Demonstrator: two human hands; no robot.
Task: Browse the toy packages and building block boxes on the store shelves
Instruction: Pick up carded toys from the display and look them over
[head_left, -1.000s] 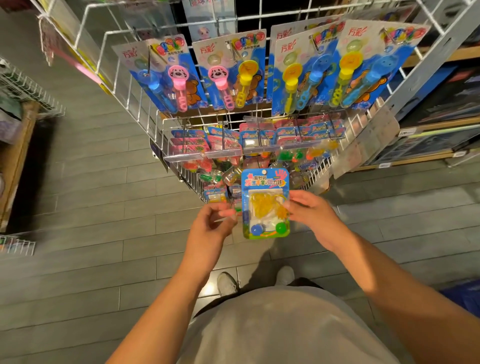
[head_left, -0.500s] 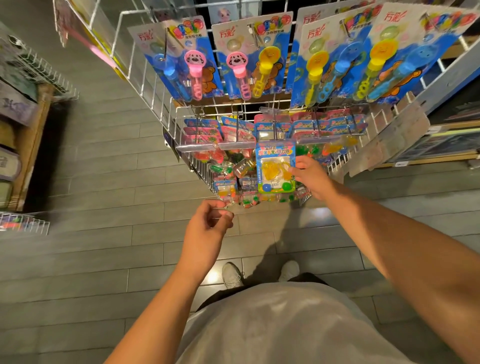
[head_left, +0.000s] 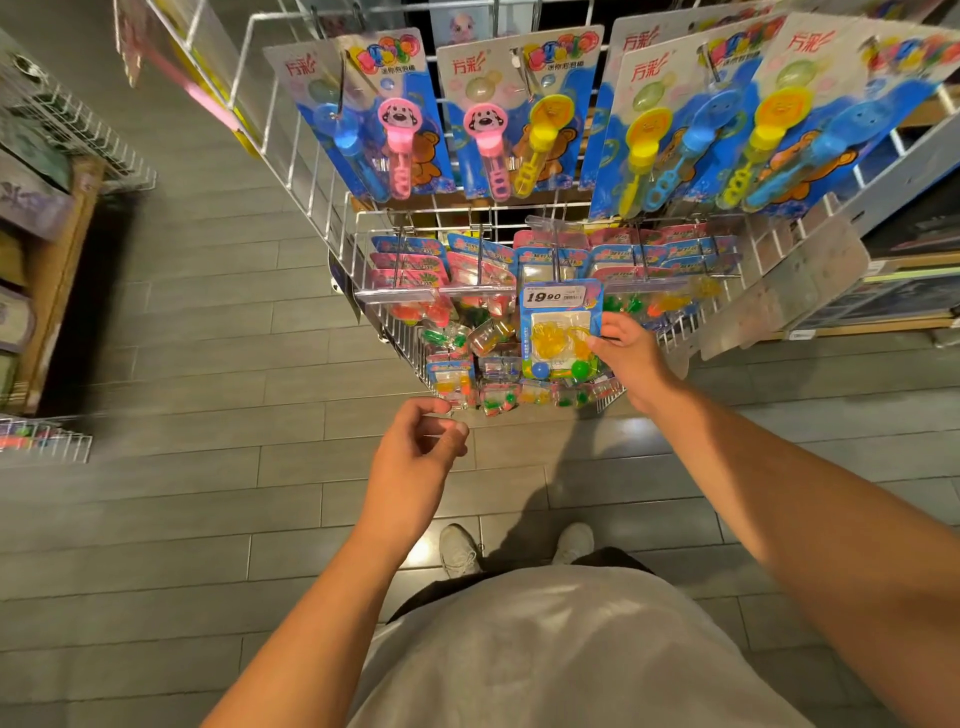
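Observation:
My right hand (head_left: 631, 358) pinches the right edge of a small blue blister-card toy package (head_left: 558, 335) with a yellow toy and blue and green balls. The package is up against the hooks of the white wire rack (head_left: 322, 192), just under a price tag reading 19.90 (head_left: 562, 295). My left hand (head_left: 415, 457) hangs below the rack with its fingers loosely curled and holds nothing. Rows of similar small packages (head_left: 415, 265) hang on the hooks. Above them hang large blue cards with bubble wands (head_left: 493, 119).
Wooden shelves with flat boxes (head_left: 904, 306) stand to the right of the rack. Another wooden shelf unit with a wire basket (head_left: 57, 130) is on the left. Grey plank floor (head_left: 182, 545) lies below, with my shoes (head_left: 460, 548) near the rack's foot.
My right hand has carried the package up and forward to the hooks. My left hand let go of it and dropped away. The view has come closer to the rack.

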